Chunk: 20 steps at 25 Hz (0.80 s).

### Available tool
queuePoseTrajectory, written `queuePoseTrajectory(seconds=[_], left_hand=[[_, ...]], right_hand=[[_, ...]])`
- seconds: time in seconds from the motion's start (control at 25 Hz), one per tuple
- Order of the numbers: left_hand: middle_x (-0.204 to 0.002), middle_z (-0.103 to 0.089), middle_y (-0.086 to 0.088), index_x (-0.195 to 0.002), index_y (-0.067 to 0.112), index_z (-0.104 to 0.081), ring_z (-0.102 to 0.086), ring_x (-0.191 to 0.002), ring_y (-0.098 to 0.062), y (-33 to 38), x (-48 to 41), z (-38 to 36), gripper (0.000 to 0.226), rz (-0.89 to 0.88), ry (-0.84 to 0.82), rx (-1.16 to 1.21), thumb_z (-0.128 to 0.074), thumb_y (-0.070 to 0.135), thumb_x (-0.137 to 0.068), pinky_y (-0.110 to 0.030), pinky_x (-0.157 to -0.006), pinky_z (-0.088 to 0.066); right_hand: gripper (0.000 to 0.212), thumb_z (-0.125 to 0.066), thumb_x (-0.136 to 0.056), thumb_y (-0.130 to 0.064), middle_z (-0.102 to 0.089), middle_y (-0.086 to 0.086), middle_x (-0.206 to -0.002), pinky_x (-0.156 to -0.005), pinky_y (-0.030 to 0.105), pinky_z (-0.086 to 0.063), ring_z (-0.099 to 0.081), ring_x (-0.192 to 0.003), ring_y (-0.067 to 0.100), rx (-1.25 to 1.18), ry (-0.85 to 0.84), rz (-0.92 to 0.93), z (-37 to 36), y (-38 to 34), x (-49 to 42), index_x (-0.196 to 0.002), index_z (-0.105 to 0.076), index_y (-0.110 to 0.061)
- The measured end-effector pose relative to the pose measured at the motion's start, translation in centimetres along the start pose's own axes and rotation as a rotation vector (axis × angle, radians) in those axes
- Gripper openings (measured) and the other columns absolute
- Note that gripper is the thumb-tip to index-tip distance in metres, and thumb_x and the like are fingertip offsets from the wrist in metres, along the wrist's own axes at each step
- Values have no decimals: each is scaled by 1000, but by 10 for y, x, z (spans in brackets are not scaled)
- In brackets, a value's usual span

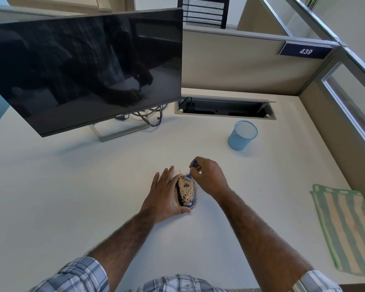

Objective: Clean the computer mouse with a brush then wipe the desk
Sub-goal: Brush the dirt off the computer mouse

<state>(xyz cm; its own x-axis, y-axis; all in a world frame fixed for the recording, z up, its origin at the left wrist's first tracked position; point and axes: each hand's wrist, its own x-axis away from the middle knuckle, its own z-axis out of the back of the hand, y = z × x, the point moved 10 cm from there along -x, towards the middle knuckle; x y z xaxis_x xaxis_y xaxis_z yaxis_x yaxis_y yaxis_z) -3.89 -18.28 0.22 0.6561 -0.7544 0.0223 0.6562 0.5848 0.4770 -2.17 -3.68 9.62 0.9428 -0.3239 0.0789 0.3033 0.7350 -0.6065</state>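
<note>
A black computer mouse (pixel 185 193) lies on the white desk (pixel 72 197), its top covered in tan crumbs. More crumbs are scattered on the desk around it. My left hand (pixel 163 194) holds the mouse from its left side, thumb curled under the near end and fingers stretched along the side. My right hand (pixel 207 175) pinches a small blue brush (pixel 191 170), whose tip touches the far end of the mouse.
A striped green and cream cloth (pixel 343 228) lies at the desk's right edge. A blue mesh cup (pixel 242 135) stands behind the hands. A dark monitor (pixel 89 70) on a stand fills the back left, with cables and an open cable tray (pixel 226 108) behind.
</note>
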Motion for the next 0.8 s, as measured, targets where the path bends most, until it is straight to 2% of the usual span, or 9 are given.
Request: queuePoseTrajectory(seconds=[0.24,0.8], left_hand=[[-172,6,-1,-159,24,-16,12,-158,-17,1,-1,-1,126,3,-22,-10,-54,97,-63,-45,-128,6],[-172,5,-1,-160,22,-18,13,-158,-16,1,0,1,126,-1,-15,6,-55,96,-64,-42,-127,10]], right_hand=[[11,-59,-91,-20,-71,-3,-87,-74,41,-56,-64,-82,14,-24,14,5,1,3,2,-94,-69,-22],[11,-61,-91,-21,-71,-6,-88,-77,37,-55,-62,-85,11,-16,-14,66,-2,-3,0,-96,-71,-22]])
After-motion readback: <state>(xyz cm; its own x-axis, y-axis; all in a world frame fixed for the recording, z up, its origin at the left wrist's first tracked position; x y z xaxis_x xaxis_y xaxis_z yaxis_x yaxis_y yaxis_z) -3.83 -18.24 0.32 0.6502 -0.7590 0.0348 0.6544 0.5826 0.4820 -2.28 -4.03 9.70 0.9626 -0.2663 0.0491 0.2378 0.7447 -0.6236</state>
